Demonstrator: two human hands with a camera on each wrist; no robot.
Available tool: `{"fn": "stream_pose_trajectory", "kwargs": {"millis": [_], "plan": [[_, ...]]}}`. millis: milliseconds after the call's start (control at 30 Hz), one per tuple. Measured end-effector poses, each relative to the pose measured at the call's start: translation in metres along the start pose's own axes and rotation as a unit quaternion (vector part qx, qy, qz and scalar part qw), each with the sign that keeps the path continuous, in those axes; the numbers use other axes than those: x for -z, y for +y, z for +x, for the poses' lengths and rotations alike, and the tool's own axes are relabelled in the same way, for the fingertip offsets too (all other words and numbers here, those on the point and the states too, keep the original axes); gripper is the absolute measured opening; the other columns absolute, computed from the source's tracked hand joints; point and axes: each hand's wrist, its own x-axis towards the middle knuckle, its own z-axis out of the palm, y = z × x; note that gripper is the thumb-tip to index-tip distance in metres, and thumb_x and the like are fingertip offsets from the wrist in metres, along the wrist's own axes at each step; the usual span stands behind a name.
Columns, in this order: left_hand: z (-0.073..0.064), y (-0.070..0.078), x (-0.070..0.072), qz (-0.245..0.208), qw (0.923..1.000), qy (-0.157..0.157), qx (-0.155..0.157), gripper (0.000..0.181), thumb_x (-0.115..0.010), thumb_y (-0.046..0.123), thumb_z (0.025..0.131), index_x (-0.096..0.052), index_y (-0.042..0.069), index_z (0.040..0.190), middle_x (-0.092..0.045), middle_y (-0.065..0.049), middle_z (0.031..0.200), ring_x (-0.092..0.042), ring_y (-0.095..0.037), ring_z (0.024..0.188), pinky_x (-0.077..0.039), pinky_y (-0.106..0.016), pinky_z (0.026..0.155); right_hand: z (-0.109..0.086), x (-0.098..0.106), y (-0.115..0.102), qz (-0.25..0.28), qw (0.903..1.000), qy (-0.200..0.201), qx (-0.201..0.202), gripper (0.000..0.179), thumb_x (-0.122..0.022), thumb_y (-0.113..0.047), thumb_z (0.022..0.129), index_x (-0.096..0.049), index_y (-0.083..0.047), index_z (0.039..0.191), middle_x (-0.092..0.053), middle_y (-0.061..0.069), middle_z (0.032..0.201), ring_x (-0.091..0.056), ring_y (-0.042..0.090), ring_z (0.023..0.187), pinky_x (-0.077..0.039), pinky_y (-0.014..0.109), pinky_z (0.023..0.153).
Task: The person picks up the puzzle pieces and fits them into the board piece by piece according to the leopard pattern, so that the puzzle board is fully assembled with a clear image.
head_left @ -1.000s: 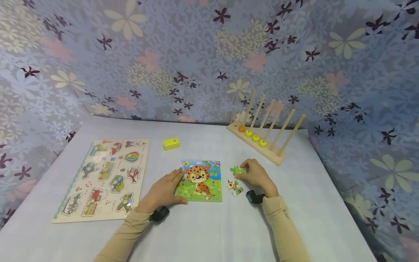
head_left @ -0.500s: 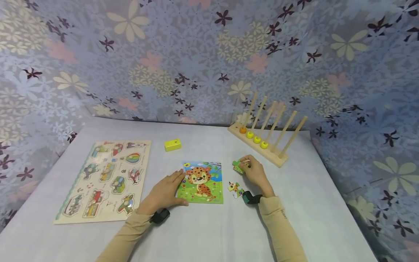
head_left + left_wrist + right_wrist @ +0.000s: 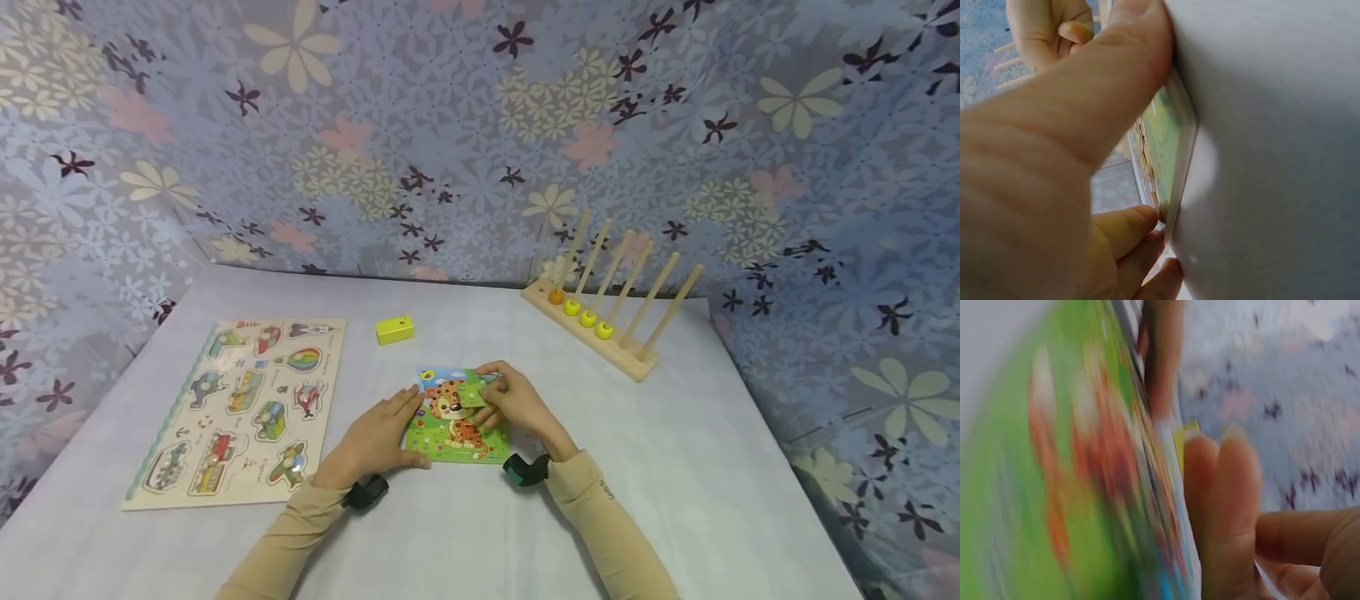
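Note:
A square leopard puzzle [image 3: 450, 446] lies on the table in front of me. My left hand [image 3: 377, 437] rests beside it, with straight fingers [image 3: 1125, 228] at its left edge and the thumb by its lower left corner. My right hand [image 3: 517, 404] is over the puzzle's upper right part and pinches a green puzzle piece [image 3: 471, 392], which covers part of the leopard's head. The right wrist view shows the puzzle blurred and close, with the right hand's fingers [image 3: 1232, 487] near its edge; the held piece is not distinct there.
A wooden vehicle puzzle board [image 3: 236, 442] lies at the left, close to the left forearm. A small yellow block [image 3: 394, 330] is behind the leopard puzzle. At the back right stands a peg rack [image 3: 600, 333] with upright rods and several beads.
My right hand has moved left with the green puzzle piece, from beside the leopard puzzle to over it. The dog-patterned piece at the right no longer shows on the table. The left hand stays put.

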Motion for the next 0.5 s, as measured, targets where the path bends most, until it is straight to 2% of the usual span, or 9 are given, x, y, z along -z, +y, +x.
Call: {"fn": "stream_pose_trajectory", "kwargs": {"millis": [100,200,300,400,500], "plan": [[0.0,0.0,0.0,-0.001,1.0,0.0,0.0,0.098,-0.079,0.049,0.074,-0.038,-0.003,0.146,-0.034,-0.02,0.155,-0.037,-0.039,0.141,-0.036,-0.051,0.114,0.002,-0.021,-0.002,-0.009,0.9995,-0.03,0.007,0.031,-0.05,-0.007,0.099,-0.051,0.0,0.129,-0.065,0.02,0.088,-0.069,0.018,0.058,-0.06,0.034,0.055],[0.0,-0.001,-0.001,-0.002,1.0,-0.001,0.0,0.098,-0.078,0.049,0.075,-0.037,-0.003,0.146,-0.034,-0.019,0.155,-0.036,-0.038,0.141,-0.036,-0.052,0.114,0.002,-0.039,-0.001,-0.055,0.998,-0.023,0.021,0.029,-0.059,-0.013,0.096,-0.056,-0.002,0.123,-0.069,0.012,0.084,-0.064,0.012,0.05,-0.054,0.026,0.044],[0.0,-0.002,-0.002,-0.003,1.0,-0.008,0.001,0.098,-0.078,0.049,0.076,-0.036,-0.003,0.147,-0.033,-0.018,0.156,-0.035,-0.038,0.142,-0.035,-0.052,0.115,0.0,-0.053,-0.002,-0.105,0.9936,-0.009,0.04,0.028,-0.066,-0.013,0.092,-0.059,-0.003,0.116,-0.071,0.007,0.08,-0.059,0.009,0.047,-0.047,0.021,0.041],[0.0,-0.002,-0.001,0.001,0.9999,-0.01,-0.002,0.098,-0.077,0.05,0.076,-0.035,-0.003,0.147,-0.032,-0.018,0.156,-0.035,-0.038,0.142,-0.035,-0.052,0.115,-0.001,-0.061,-0.003,-0.155,0.9863,0.003,0.057,0.024,-0.069,-0.013,0.088,-0.062,-0.004,0.109,-0.071,0.005,0.078,-0.057,0.006,0.05,-0.045,0.019,0.044],[-0.001,-0.002,0.0,0.002,1.0,-0.008,-0.003,0.098,-0.077,0.049,0.075,-0.036,-0.003,0.147,-0.033,-0.019,0.156,-0.035,-0.038,0.142,-0.035,-0.052,0.115,-0.002,-0.064,-0.003,-0.211,0.9742,0.016,0.078,0.02,-0.073,-0.015,0.086,-0.066,-0.007,0.103,-0.069,0.003,0.08,-0.056,0.005,0.06,-0.046,0.018,0.053]]}}
